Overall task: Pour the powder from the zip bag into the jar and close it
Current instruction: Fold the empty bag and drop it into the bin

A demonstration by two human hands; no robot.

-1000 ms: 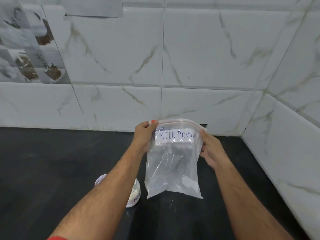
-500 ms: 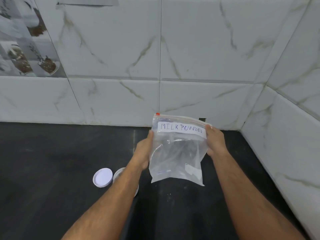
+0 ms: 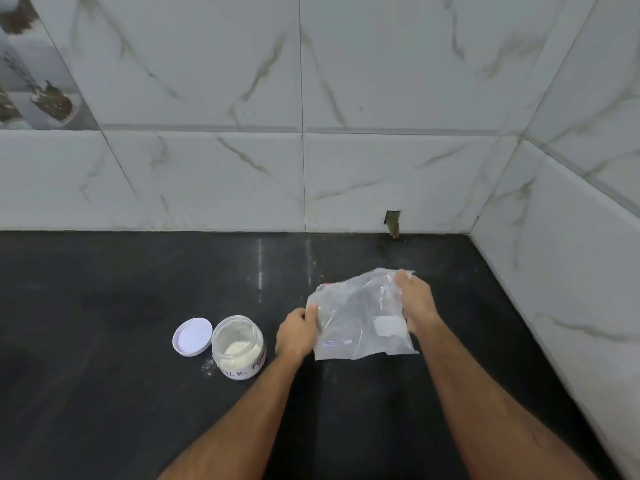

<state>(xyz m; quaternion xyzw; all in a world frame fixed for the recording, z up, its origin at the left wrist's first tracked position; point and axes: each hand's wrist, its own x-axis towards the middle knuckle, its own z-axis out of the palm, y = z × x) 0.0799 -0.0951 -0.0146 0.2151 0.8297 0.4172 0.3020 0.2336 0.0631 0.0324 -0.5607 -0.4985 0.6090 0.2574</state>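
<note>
Both hands, left (image 3: 297,332) & right (image 3: 417,303), pinch zip bag (image 3: 356,323) right of open jar (image 3: 238,346); lid (image 3: 192,336) off, left of jar. Risk: elbow bump spills powder.

A black countertop (image 3: 104,341) fills the lower part of the view — glossy, with pale streaks of reflected light. Behind and to the right rise white marble-look wall tiles (image 3: 207,81) with grey-gold veins. At far left sits a patterned picture tile (image 3: 31,71). A small chipped hole (image 3: 393,221) marks the wall's base.
</note>
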